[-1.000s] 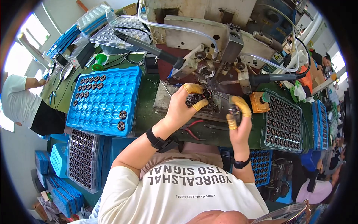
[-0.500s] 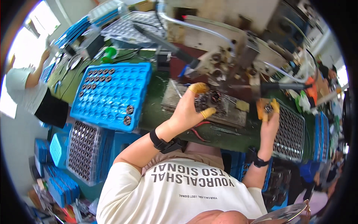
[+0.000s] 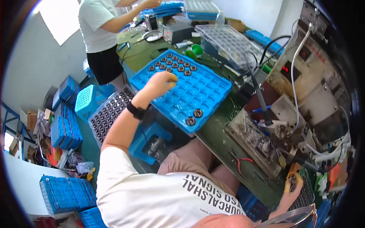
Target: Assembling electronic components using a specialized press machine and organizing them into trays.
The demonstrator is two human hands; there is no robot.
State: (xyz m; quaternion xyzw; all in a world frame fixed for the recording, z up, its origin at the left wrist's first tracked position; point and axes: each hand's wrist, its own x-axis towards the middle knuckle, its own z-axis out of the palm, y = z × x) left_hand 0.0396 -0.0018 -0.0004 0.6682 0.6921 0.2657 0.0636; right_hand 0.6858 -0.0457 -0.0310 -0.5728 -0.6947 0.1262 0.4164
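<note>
The top edge cut off the head of a co-worker [image 3: 99,34] at upper left. Left of centre, the left hand [image 3: 160,83] hid some pockets of the blue tray [image 3: 205,89]; whether its fingertips held anything could not be told. At lower right, the dark piece [image 3: 292,181] in the right hand [image 3: 295,185] was too small for detail.

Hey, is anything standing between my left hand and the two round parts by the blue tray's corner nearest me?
Nothing visible stands in the way. Your left hand is over the blue tray, and only shallow pockets show between it and the two round parts.
</note>
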